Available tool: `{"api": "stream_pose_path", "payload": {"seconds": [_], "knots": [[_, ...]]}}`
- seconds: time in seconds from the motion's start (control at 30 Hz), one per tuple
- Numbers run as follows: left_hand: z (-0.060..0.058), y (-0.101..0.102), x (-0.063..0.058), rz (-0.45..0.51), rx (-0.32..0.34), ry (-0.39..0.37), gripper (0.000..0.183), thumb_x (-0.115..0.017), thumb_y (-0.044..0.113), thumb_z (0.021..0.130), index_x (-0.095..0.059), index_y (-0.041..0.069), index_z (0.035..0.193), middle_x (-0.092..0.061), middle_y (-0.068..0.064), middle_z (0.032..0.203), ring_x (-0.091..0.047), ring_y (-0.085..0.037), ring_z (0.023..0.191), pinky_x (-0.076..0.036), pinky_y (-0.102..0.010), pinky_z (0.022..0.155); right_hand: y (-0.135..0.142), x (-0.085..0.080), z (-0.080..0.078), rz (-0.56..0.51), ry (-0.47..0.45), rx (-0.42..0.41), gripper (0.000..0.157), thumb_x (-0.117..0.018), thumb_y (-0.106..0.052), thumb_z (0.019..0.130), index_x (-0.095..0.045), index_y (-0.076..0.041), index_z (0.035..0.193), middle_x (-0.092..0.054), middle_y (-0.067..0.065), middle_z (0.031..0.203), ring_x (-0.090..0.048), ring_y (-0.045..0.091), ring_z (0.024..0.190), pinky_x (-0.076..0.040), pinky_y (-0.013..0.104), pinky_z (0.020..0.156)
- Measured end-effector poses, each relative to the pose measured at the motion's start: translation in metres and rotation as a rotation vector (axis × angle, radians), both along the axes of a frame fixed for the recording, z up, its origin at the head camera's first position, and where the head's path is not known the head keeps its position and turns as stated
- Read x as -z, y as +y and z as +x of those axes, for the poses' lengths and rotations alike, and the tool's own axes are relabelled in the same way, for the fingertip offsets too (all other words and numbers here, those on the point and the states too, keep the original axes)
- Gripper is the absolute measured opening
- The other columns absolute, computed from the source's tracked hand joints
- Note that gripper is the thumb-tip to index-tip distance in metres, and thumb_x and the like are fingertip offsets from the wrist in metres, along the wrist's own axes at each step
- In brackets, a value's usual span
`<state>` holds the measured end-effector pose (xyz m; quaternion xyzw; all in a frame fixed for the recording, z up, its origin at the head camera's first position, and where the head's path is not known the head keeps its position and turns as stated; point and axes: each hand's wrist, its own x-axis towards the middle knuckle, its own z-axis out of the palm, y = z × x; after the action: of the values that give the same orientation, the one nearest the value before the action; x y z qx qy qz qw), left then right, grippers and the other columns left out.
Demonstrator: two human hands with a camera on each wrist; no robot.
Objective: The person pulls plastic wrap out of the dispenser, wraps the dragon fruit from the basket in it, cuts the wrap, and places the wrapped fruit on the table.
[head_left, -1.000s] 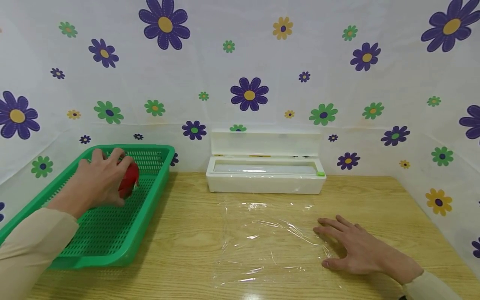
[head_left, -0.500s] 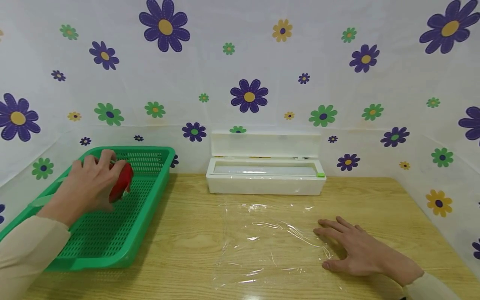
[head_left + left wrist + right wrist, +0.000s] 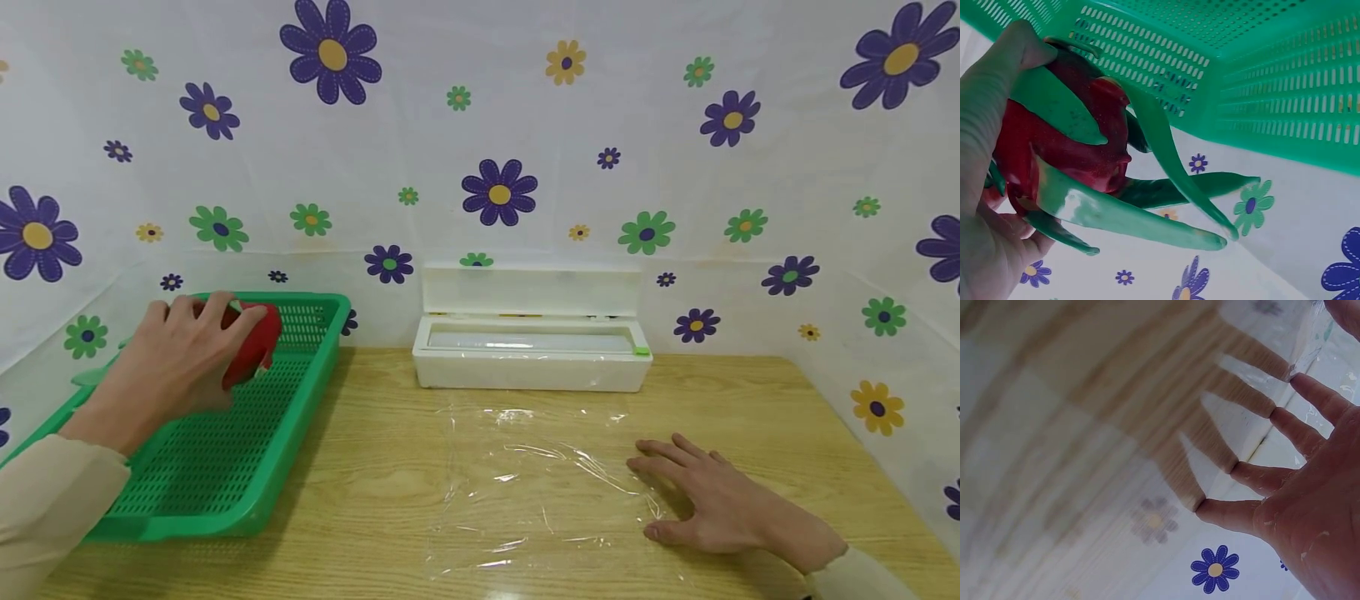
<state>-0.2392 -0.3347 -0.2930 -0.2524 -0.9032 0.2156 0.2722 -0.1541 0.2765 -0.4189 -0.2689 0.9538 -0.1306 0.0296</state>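
A red dragon fruit [image 3: 255, 343] with long green scales is gripped in my left hand [image 3: 167, 358], above the far part of a green plastic basket [image 3: 258, 500]. The left wrist view shows the thumb and fingers wrapped around the dragon fruit [image 3: 1072, 150], its scales sticking out freely. My right hand [image 3: 708, 496] rests on the wooden table with spread fingers, fingertips at the right edge of a clear sheet of cling film [image 3: 540, 483]. In the right wrist view, the fingertips of the right hand [image 3: 1310, 487] touch the glossy surface.
Behind the cling film stands a white wrap dispenser [image 3: 528, 371], its lid [image 3: 532, 290] raised, a film roll [image 3: 525, 340] inside and a green slider [image 3: 641, 350] at its right end. A white flowered cloth [image 3: 420, 133] encloses the table [image 3: 367, 483] at the back and sides.
My left hand has shifted slightly left over the basket, and the dragon fruit has turned in its grip, dipping and then rising a little. My right hand stays in place.
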Motion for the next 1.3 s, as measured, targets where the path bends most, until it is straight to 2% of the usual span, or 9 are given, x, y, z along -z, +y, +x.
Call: {"api": "stream_pose_path", "payload": {"seconds": [0.23, 0.5, 0.67, 1.03, 1.3], "knots": [[0.005, 0.010, -0.008, 0.016, 0.000, 0.003, 0.091, -0.087, 0.037, 0.049, -0.053, 0.009, 0.128, -0.058, -0.031, 0.119, -0.061, -0.055, 0.088, -0.052, -0.060, 0.061, 0.001, 0.001, 0.000, -0.005, 0.004, 0.000, 0.073, -0.068, -0.064, 0.086, -0.054, -0.026, 0.147, -0.049, 0.010, 0.156, -0.040, 0.061, 0.140, -0.035, 0.087, 0.091], [0.013, 0.019, -0.018, 0.061, 0.042, 0.046, 0.092, -0.089, 0.037, 0.048, -0.055, 0.009, 0.128, -0.057, -0.030, 0.121, -0.061, -0.054, 0.090, -0.052, -0.061, 0.062, 0.001, 0.001, 0.000, -0.007, 0.004, -0.004, 0.074, -0.068, -0.065, 0.086, -0.053, -0.026, 0.147, -0.049, 0.010, 0.156, -0.040, 0.061, 0.139, -0.035, 0.087, 0.091], [0.017, 0.023, -0.024, 0.103, 0.039, 0.045, 0.096, -0.092, 0.038, 0.046, -0.055, 0.009, 0.130, -0.057, -0.031, 0.123, -0.060, -0.056, 0.092, -0.052, -0.063, 0.063, 0.001, 0.002, -0.001, -0.008, 0.016, -0.010, 0.073, -0.069, -0.064, 0.086, -0.053, -0.026, 0.146, -0.049, 0.010, 0.156, -0.040, 0.061, 0.139, -0.036, 0.087, 0.089], [0.025, 0.033, -0.023, 0.176, 0.052, 0.032, 0.101, -0.095, 0.038, 0.045, -0.055, 0.008, 0.132, -0.056, -0.032, 0.126, -0.059, -0.057, 0.097, -0.053, -0.065, 0.066, 0.002, 0.002, -0.001, -0.009, 0.000, -0.010, 0.075, -0.069, -0.065, 0.085, -0.053, -0.026, 0.147, -0.049, 0.010, 0.156, -0.040, 0.062, 0.139, -0.035, 0.087, 0.091], [0.030, 0.049, -0.023, 0.234, 0.088, 0.052, 0.102, -0.096, 0.034, 0.044, -0.056, 0.007, 0.134, -0.056, -0.029, 0.127, -0.059, -0.056, 0.100, -0.054, -0.065, 0.069, 0.001, 0.001, -0.001, -0.009, 0.000, -0.009, 0.076, -0.070, -0.065, 0.084, -0.053, -0.026, 0.147, -0.049, 0.011, 0.156, -0.040, 0.062, 0.139, -0.036, 0.087, 0.090]]}}
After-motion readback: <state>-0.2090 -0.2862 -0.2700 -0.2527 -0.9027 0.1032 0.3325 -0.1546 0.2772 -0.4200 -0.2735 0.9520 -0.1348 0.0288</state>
